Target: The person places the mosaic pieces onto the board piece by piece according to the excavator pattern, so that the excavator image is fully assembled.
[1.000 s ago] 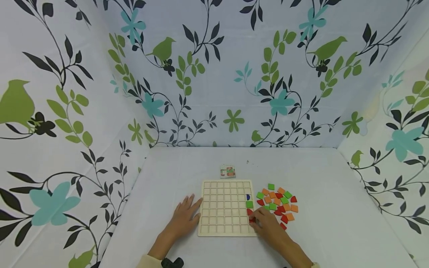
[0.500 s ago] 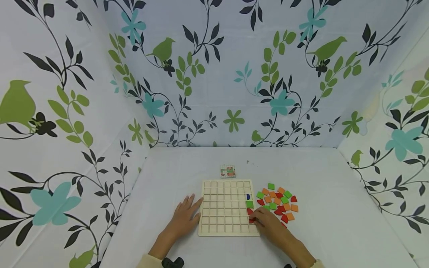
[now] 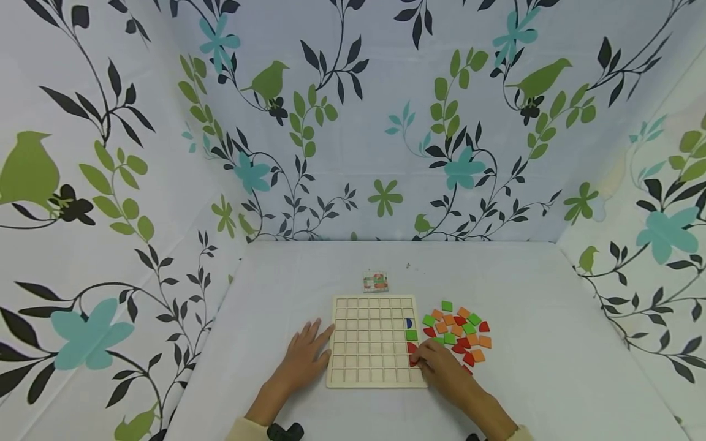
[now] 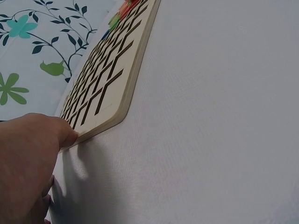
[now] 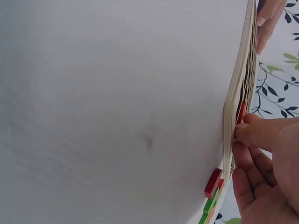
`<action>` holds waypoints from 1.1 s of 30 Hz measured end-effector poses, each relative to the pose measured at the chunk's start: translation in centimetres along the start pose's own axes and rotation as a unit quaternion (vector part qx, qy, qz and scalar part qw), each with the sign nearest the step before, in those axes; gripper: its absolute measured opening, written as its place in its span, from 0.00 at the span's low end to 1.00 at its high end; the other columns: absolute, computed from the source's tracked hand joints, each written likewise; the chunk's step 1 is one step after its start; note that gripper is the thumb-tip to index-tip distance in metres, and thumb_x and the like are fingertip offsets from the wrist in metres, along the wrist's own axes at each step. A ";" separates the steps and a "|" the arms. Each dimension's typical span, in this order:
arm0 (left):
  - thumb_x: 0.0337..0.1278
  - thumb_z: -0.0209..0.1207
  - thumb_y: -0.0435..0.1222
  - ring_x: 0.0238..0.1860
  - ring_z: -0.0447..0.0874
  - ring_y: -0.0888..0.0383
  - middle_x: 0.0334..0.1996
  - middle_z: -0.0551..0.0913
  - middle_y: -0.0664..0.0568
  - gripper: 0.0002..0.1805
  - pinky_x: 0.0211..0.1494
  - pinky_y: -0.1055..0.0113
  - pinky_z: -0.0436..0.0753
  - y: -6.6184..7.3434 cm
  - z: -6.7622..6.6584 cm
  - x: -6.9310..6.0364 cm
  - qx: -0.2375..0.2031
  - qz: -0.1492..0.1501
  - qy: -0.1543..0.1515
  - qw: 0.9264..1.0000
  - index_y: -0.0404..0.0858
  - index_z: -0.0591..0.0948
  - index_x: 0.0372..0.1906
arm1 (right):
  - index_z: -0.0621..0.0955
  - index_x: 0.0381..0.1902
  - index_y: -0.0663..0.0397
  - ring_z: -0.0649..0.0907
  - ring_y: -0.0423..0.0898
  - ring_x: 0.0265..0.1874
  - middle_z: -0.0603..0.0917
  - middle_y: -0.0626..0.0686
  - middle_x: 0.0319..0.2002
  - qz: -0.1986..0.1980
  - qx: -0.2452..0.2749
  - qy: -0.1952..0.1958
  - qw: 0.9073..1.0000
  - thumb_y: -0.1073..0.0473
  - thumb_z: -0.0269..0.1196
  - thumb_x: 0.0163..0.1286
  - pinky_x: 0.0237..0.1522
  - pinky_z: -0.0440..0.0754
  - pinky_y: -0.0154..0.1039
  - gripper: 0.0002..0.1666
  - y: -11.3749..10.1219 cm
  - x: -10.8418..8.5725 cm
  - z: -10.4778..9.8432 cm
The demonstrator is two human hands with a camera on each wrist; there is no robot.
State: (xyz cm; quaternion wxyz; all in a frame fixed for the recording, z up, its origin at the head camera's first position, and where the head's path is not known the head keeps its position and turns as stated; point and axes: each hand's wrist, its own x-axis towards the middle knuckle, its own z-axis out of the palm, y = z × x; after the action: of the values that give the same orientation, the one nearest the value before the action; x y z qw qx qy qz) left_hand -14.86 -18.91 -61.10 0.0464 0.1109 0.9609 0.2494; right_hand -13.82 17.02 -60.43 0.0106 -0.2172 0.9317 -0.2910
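Observation:
A pale wooden grid board (image 3: 364,343) lies flat on the white table. My left hand (image 3: 298,364) rests beside its left edge with the fingers spread, thumb near the edge; the left wrist view shows the thumb touching the board's side. At the lower part of the right-hand column, my right hand (image 3: 447,370) pinches a small red tile (image 5: 241,112) between thumb and forefinger. The fingers partly cover that tile. Above it in the same column sit another red tile (image 3: 412,347), a green square tile (image 3: 411,335) and a blue half-round tile (image 3: 409,323).
To the right of the board spreads a loose group of several green, orange tiles (image 3: 477,355) and red tiles. Behind the board lies a small printed card (image 3: 375,282). Patterned cloth (image 3: 342,122) walls in the table at the back and sides.
The right hand has shifted very slightly to the right while staying at the same column with the red tile. My left hand has stayed put.

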 end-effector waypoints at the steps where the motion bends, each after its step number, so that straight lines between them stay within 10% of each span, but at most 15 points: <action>1: 0.78 0.55 0.44 0.84 0.51 0.34 0.83 0.59 0.38 0.31 0.82 0.32 0.52 0.0 0.0 0.0 0.001 0.000 0.000 1.000 0.47 0.69 0.81 | 0.86 0.40 0.40 0.79 0.36 0.46 0.80 0.38 0.43 0.005 -0.004 0.002 1.000 0.67 0.71 0.70 0.52 0.87 0.36 0.12 0.0 0.0 0.1; 33: 0.77 0.56 0.42 0.83 0.52 0.32 0.82 0.60 0.36 0.30 0.81 0.30 0.52 0.1 0.0 0.2 -0.003 0.005 0.006 1.000 0.45 0.70 0.80 | 0.86 0.44 0.46 0.81 0.40 0.43 0.82 0.43 0.42 0.115 0.030 0.050 0.992 0.62 0.72 0.70 0.47 0.87 0.38 0.07 1.1 1.1 -2.0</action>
State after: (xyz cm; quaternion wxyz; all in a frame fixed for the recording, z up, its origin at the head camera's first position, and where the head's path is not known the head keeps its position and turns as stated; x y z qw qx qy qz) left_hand -15.01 -18.79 -61.04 0.0394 0.1135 0.9600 0.2527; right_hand -15.55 18.47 -59.28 0.0038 -0.0933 0.9407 -0.3260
